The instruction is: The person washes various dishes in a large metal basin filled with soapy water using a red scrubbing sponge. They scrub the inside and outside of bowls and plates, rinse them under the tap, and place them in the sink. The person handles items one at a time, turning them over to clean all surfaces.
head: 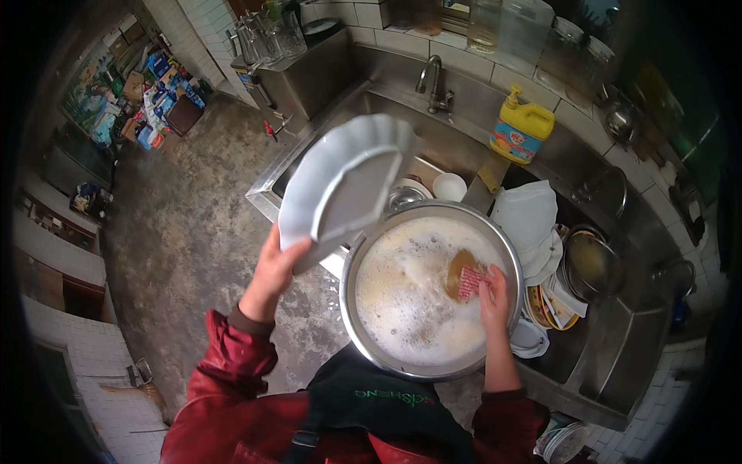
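Note:
My left hand (275, 269) grips a large white scalloped plate (353, 174) by its near edge. The plate is tilted up over the left part of the sink, with its lower right edge close to the basin rim. In front of me stands a round stainless steel basin (348, 290) full of cloudy, foamy water (406, 296). My right hand (494, 298) is over the right side of that basin, its fingers closed on a red-and-white mesh scrubbing cloth (470, 282). The cloth is at the water's surface, beside a brownish patch in the foam.
White plates (524, 214) are piled in the right sink, near dark pans (588, 261) and stacked dishes (559, 307). A white bowl (450, 187) lies in the left sink below the faucet (432, 84). A yellow detergent jug (522, 127) stands on the sink ledge.

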Available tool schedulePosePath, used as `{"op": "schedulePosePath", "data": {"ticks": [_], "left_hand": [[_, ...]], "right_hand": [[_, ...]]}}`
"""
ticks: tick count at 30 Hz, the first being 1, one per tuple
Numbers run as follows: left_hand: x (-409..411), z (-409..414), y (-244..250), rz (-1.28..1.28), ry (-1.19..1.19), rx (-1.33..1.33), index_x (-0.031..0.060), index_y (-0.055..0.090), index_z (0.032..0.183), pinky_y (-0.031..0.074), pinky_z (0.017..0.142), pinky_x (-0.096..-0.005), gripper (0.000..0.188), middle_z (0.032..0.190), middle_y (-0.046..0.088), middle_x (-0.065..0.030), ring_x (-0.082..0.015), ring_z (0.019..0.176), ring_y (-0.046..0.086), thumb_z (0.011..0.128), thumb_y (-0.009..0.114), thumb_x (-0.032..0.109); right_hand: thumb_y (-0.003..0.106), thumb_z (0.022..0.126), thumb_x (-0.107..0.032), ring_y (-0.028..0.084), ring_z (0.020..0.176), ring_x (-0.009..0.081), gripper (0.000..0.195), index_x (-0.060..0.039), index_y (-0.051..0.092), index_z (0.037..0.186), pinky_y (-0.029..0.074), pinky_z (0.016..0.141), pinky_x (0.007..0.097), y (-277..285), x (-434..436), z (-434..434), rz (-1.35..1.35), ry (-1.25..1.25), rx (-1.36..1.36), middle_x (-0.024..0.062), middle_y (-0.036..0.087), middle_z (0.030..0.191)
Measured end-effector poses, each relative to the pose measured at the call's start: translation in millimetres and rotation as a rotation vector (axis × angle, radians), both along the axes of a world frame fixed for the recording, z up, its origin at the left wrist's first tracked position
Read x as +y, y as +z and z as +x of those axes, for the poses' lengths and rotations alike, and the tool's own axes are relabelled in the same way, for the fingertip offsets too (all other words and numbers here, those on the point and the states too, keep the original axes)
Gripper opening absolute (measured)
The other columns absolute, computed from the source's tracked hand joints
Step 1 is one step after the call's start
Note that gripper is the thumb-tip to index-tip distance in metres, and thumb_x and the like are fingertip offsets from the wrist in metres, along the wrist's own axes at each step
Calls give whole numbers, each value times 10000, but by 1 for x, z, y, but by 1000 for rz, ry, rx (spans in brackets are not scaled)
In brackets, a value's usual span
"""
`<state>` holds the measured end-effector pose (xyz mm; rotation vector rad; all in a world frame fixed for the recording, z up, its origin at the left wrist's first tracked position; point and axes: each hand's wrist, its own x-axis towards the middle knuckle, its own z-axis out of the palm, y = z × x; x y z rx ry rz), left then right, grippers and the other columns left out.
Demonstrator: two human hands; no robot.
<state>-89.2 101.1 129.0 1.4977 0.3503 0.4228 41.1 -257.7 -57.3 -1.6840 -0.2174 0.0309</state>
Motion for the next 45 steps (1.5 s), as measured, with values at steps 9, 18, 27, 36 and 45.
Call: {"op": "schedulePosePath", "data": {"ticks": [9, 18, 27, 36, 45], "left_hand": [[143, 133, -171, 694, -134, 277, 96, 495, 1225, 449, 813, -395, 439, 984, 593, -238, -382, 938, 569, 792, 501, 23], [165, 166, -273, 1049, -350, 678, 109, 390, 1312, 434, 881, -416, 499, 1104, 567, -234, -383, 1025, 545, 820, 462, 75], [139, 156, -203, 1094, -483, 727, -27, 381, 1296, 445, 869, -414, 527, 1116, 555, -263, -389, 1001, 558, 824, 505, 169], [52, 46, -103, 609, -271, 286, 0, 513, 1203, 461, 872, -309, 366, 1102, 588, -132, -221, 1005, 591, 838, 520, -34], [-7, 10, -74, 526, -216, 338, -18, 571, 1121, 471, 850, -303, 295, 1073, 595, -140, -219, 978, 602, 835, 500, -44]], "right_hand": [[540, 861, -24, 587, 859, 137, 238, -7, 575, 1096, 461, 766, 250, 37, 21, -52, -39, -79, 180, 87, 596, 1041], [551, 820, 0, 614, 788, 228, 166, 18, 620, 971, 472, 742, 298, 72, 53, -73, -396, -30, -27, 154, 624, 907], [562, 851, -60, 559, 687, 121, 169, 27, 625, 981, 457, 651, 240, 68, -28, 24, -62, -546, 59, 48, 628, 804], [594, 806, -114, 615, 667, 229, 357, 28, 524, 1126, 535, 612, 309, -96, -84, 200, -136, -548, 574, 127, 609, 869], [534, 784, -124, 540, 655, 430, 169, 37, 489, 767, 439, 594, 469, -47, -104, 233, -766, -518, -76, 257, 565, 774]]}}
